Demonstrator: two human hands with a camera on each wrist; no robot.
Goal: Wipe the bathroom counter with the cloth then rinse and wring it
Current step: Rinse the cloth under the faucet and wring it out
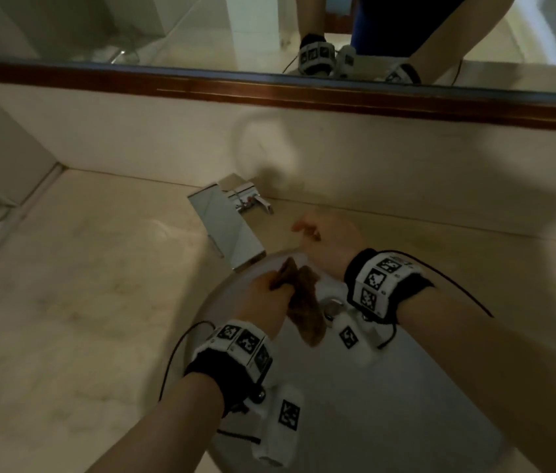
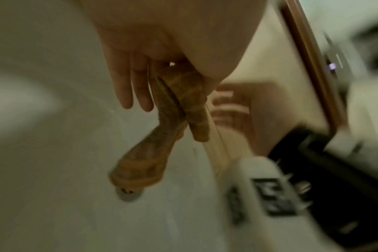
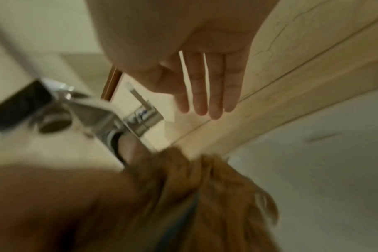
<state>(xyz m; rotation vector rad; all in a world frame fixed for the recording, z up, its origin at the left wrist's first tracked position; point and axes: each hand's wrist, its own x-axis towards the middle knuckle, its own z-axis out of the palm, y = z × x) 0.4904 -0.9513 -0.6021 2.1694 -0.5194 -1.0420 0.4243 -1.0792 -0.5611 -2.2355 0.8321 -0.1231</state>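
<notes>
A brown cloth [image 1: 305, 303] hangs twisted over the white basin [image 1: 406, 387], pinched at its top by my left hand [image 1: 268, 295]. In the left wrist view the cloth [image 2: 173, 119] dangles from thumb and fingers above the drain [image 2: 128, 193]. My right hand [image 1: 327, 245] is free, just right of the chrome faucet [image 1: 228, 230], with straight fingers [image 3: 214, 92] reaching toward the faucet lever [image 3: 140, 100]. The cloth [image 3: 216, 196] shows blurred low in the right wrist view.
The beige stone counter [image 1: 82, 285] spreads left of the basin. Behind it are a low backsplash [image 1: 406, 158] and a wood-framed mirror [image 1: 303, 35] reflecting the person's arms. A wall corner closes the left side.
</notes>
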